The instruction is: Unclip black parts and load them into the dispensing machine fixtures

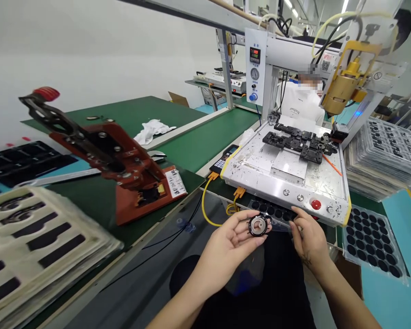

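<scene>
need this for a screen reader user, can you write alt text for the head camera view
A person's left hand holds a small round black part in its fingertips, while the right hand rests at the front edge of a white benchtop machine. A red lever press stands on the green table to the left, and another person sits behind the machine.
</scene>
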`<state>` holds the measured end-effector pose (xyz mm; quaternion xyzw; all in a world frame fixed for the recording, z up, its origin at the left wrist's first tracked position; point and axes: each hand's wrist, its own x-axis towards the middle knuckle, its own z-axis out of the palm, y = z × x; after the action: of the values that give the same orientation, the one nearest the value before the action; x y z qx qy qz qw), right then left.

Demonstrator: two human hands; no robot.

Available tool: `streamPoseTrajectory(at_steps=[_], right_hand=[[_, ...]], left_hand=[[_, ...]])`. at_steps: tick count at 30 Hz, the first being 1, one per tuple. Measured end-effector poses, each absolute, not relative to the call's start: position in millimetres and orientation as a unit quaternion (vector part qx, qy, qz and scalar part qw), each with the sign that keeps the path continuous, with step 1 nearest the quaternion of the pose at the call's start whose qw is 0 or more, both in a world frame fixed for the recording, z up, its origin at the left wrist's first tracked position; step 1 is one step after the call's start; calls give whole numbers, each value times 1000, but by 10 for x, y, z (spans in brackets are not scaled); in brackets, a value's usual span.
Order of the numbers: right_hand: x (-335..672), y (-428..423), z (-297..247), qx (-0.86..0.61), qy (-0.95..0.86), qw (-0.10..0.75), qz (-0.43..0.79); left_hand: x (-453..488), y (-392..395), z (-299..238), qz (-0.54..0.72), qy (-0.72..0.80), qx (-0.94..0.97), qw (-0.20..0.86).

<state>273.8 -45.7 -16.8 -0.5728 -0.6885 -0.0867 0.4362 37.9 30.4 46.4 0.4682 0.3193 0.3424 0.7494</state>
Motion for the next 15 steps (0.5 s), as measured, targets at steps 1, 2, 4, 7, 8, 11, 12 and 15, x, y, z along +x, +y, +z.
streamPoseTrajectory(at_steps=[1,2,4,7,8,11,12,15], right_hand=[[2729,-392,-162,-569,-699,419,-108],[2717,-326,-151,-569,-708,400,-123],[2686,-201,-127,-575,-717,366,-146],[2648,-59,-114,-596,-710,329,-180],[2641,-27,-117,-604,-705,319,-192],[2636,21,-141,-607,-705,297,-214],[2639,26,-151,-604,-708,293,-218],[2649,24,-188,-596,-712,297,-222]], left_hand=[[401,346,491,345,314,475,746],[422,388,515,348,310,481,743],[465,473,557,353,302,493,736],[534,603,599,358,292,503,730],[559,645,610,360,290,503,731],[636,766,638,365,285,500,732],[661,802,647,367,283,500,731],[738,915,684,373,276,505,727]])
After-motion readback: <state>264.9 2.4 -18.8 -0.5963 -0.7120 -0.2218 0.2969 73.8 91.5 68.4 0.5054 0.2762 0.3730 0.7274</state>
